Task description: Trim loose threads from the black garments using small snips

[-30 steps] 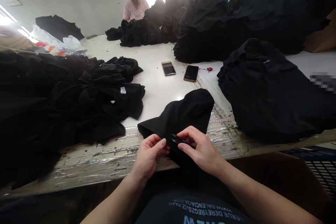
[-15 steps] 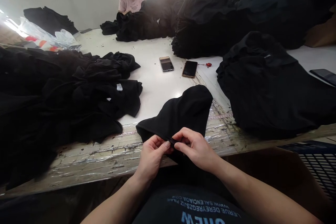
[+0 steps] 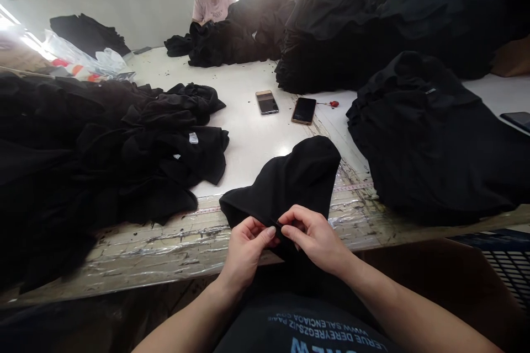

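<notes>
A black garment [image 3: 290, 176] lies over the near edge of the table, part of it hanging down toward my lap. My left hand [image 3: 248, 245] pinches its lower edge between thumb and fingers. Just to the right, my right hand [image 3: 314, 234] also pinches the cloth, thumb and forefinger close together. The two sets of fingertips are a short way apart. What exactly lies between the right fingertips is too dark and small to make out beyond the black cloth.
Heaped black garments [image 3: 136, 149] cover the left side. A folded stack [image 3: 430, 143] stands at right, taller piles [image 3: 327, 27] behind. Two phones, one silver [image 3: 267, 102] and one dark [image 3: 303, 111], lie mid-table. A person [image 3: 213, 3] is across the table; a blue crate [image 3: 505, 270] sits lower right.
The whole view has shifted slightly, so things appear a little further right. Both hands keep their pinch on the garment, with the right fingertips slightly moved along its edge.
</notes>
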A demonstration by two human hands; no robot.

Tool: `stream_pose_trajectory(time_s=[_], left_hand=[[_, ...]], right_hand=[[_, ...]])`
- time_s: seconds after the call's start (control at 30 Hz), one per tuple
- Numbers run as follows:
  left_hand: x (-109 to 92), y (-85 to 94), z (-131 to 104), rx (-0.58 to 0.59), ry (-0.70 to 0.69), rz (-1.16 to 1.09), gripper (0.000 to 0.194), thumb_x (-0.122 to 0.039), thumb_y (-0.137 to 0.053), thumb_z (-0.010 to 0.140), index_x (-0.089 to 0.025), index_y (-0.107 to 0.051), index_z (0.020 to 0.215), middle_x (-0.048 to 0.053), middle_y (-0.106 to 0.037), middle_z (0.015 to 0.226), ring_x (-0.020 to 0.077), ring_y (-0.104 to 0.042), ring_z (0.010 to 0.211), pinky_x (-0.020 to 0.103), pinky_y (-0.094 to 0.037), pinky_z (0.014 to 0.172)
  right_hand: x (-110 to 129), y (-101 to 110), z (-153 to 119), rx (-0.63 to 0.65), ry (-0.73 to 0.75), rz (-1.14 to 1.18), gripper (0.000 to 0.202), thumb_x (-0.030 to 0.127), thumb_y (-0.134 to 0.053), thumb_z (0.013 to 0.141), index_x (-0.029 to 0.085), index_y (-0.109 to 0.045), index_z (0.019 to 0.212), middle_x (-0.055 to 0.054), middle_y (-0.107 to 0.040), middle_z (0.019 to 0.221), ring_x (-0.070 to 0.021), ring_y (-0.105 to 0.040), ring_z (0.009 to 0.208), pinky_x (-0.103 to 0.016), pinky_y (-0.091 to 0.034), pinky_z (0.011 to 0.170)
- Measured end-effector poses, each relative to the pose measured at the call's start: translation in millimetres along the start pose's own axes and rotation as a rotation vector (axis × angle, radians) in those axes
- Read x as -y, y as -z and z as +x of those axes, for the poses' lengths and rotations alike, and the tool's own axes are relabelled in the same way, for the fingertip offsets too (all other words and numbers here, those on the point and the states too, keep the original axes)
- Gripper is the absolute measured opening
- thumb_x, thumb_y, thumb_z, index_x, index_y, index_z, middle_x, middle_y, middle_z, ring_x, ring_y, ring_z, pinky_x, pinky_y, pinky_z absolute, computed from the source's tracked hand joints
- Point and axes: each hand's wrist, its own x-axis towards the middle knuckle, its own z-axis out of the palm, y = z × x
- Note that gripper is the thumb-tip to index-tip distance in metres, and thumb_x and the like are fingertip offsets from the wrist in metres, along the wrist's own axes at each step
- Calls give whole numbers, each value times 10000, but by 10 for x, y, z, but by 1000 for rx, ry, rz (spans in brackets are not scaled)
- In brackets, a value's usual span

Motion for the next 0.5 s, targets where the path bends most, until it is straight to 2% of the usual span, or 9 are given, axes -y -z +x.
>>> stream_pose_trajectory(time_s=[0.1, 0.2, 0.23, 0.3, 0.4, 0.43, 0.5], left_hand=[[-10, -37, -15, 14, -1, 49, 177, -265, -712, 736, -133, -666, 844, 22, -661, 722, 126, -597, 648, 240, -480, 645], [-25, -53, -26, 108, -42, 181, 127, -232, -646, 779, -143, -684, 861, 46, -686, 780, 172, -628, 742, 273, -494, 715], [-29, -39, -18, 150, -85, 266, 127, -212, -601, 804, -153, -695, 865, 53, -694, 808, 184, -634, 774, 283, -495, 742], [-38, 34, 34, 194, -233, 515, 229, -154, -495, 838, -182, -712, 905, 68, -699, 889, 205, -632, 852, 308, -490, 802], [-70, 245, 180, 66, -492, 1029, 391, -62, -402, 799, -176, -684, 1044, 113, -668, 1055, 260, -583, 1013, 402, -449, 925], [-86, 327, 232, 0, -538, 1177, 419, -48, -400, 775, -153, -668, 1079, 136, -651, 1097, 286, -552, 1073, 451, -411, 975], [-118, 471, 310, -110, -554, 1389, 434, -46, -412, 750, -110, -650, 1108, 179, -624, 1148, 336, -495, 1154, 539, -319, 1038]], right_hand=[[15, 0, -23, -65, 48, 64, 93, 241, -515, 857, 177, -577, 883, -7, -578, 744, -101, -532, 546, -222, -447, 483], [21, -7, -37, -45, 182, -86, 203, 212, -605, 783, 195, -563, 981, -42, -583, 904, -155, -578, 743, -256, -495, 601], [14, -4, -40, -30, 226, -169, 235, 180, -625, 755, 200, -566, 982, -44, -577, 918, -166, -574, 774, -265, -495, 624], [-16, 28, -53, -43, 303, -292, 179, 119, -595, 756, 201, -573, 914, -35, -562, 856, -162, -561, 741, -271, -479, 622], [-92, 163, -112, -139, 452, -329, 154, 60, -497, 798, 202, -551, 823, -27, -536, 780, -149, -543, 688, -268, -451, 607], [-125, 222, -142, -152, 497, -338, 170, 50, -495, 788, 205, -545, 835, -28, -531, 786, -150, -539, 686, -268, -444, 600], [-206, 325, -205, -96, 536, -413, 214, 24, -488, 743, 211, -535, 838, -24, -512, 776, -149, -517, 656, -266, -416, 570]])
